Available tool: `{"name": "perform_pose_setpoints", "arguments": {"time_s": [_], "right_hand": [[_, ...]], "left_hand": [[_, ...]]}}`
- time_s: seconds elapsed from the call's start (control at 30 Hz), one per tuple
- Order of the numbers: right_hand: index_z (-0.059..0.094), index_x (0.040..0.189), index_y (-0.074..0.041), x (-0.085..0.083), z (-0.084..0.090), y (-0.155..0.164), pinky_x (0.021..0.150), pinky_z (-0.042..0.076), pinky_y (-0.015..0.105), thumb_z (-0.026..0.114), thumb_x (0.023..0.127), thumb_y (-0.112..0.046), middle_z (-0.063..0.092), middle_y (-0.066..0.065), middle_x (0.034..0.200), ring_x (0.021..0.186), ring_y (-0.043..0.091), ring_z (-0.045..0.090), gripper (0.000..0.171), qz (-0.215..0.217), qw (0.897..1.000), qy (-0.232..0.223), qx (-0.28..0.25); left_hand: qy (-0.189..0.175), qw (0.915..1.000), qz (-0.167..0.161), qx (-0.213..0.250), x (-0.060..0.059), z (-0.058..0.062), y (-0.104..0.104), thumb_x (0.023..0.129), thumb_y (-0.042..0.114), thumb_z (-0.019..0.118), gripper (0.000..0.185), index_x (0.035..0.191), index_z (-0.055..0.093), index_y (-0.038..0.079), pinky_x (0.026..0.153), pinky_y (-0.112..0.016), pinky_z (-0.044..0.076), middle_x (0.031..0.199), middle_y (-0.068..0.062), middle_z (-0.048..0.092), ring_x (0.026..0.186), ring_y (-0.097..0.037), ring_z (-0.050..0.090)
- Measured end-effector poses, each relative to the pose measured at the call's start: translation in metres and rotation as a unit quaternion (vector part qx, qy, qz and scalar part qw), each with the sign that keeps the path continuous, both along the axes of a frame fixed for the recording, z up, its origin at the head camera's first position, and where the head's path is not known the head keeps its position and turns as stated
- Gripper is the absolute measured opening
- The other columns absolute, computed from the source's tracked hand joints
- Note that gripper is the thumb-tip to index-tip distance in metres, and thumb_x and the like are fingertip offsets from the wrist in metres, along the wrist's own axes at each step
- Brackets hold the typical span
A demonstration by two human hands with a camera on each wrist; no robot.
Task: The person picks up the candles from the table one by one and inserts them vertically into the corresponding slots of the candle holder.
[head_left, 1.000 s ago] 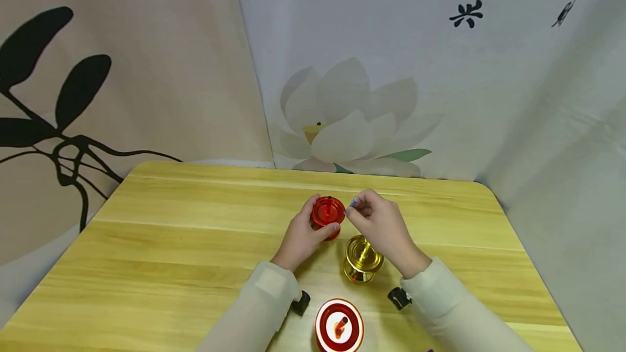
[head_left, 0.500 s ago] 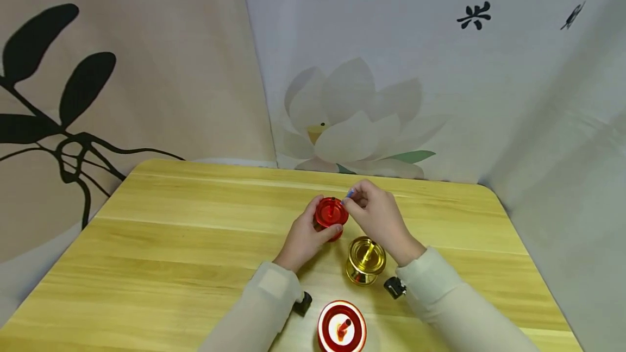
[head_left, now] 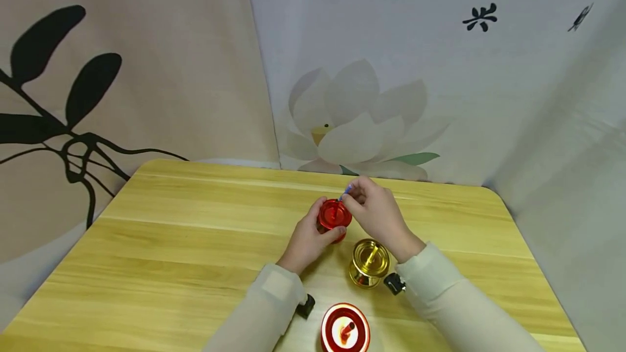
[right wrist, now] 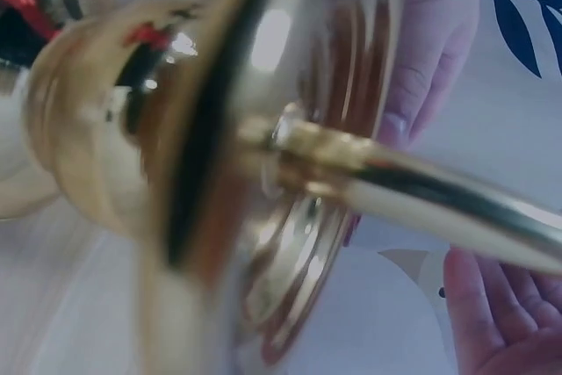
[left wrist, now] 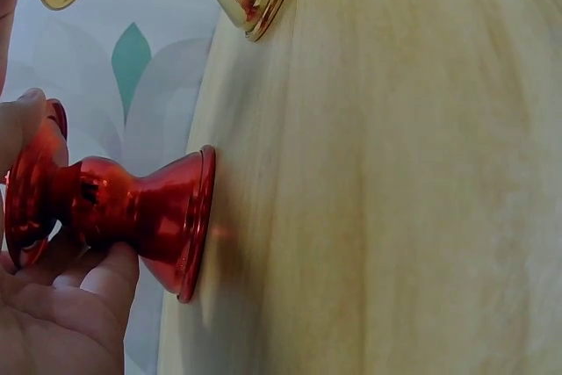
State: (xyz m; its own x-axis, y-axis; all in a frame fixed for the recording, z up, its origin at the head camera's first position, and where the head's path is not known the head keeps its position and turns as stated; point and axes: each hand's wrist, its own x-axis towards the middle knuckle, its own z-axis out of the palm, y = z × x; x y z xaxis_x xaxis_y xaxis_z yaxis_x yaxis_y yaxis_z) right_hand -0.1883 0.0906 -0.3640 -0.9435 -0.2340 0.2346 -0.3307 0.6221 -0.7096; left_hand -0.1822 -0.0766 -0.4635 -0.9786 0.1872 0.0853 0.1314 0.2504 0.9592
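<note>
Around my hands the wooden table (head_left: 171, 243) lay bare to the left, the right and the far edge, wide room to pass. My left hand (head_left: 305, 240) gripped the red holder (head_left: 334, 216); my right hand (head_left: 376, 216) pinched a small blue piece (head_left: 346, 192) above it. The gold holder (head_left: 369, 262) stood just under my right wrist, and the red-and-white holder (head_left: 345, 329) blocked the near edge between my sleeves.

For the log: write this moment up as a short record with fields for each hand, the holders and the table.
left hand: grips the red candle holder, which stands on its base
right hand: pinches a small blue thing just above the red holder's top
gold candle holder: upright, beside the right wrist, untouched
red-and-white holder: at the near edge, untouched
table: light wood, rounded corners
</note>
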Motion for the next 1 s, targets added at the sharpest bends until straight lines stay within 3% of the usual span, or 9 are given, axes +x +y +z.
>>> {"name": "perform_pose_setpoints", "arguments": {"time_s": [0.53, 1.0], "right_hand": [[0.067, 0.099, -0.01, -0.001, 0.0011, -0.0016, 0.073, 0.059, 0.034, 0.07, 0.094, -0.014, 0.071, -0.001, 0.09, 0.081, 0.015, 0.069, 0.007, 0.007, 1.0, -0.006, 0.007], [0.071, 0.1, -0.01, -0.0031, -0.0009, -0.0006, 0.072, 0.059, 0.032, 0.072, 0.094, -0.015, 0.073, -0.001, 0.09, 0.081, 0.014, 0.068, 0.009, 0.007, 1.0, -0.005, 0.021]], "left_hand": [[-0.002, 0.9999, -0.009, 0.009, 0.0031, 0.0042, 0.0021, 0.09, 0.02, 0.077, 0.07, 0.149, 0.041, 0.012, 0.103, -0.038, 0.05, 0.135, -0.007, 0.06, 0.121, -0.021, 0.061], [-0.006, 1.0, 0.0, 0.005, 0.0036, 0.0038, 0.0012, 0.091, 0.022, 0.077, 0.077, 0.153, 0.035, 0.007, 0.106, -0.041, 0.047, 0.142, -0.012, 0.055, 0.127, -0.026, 0.057]]}}
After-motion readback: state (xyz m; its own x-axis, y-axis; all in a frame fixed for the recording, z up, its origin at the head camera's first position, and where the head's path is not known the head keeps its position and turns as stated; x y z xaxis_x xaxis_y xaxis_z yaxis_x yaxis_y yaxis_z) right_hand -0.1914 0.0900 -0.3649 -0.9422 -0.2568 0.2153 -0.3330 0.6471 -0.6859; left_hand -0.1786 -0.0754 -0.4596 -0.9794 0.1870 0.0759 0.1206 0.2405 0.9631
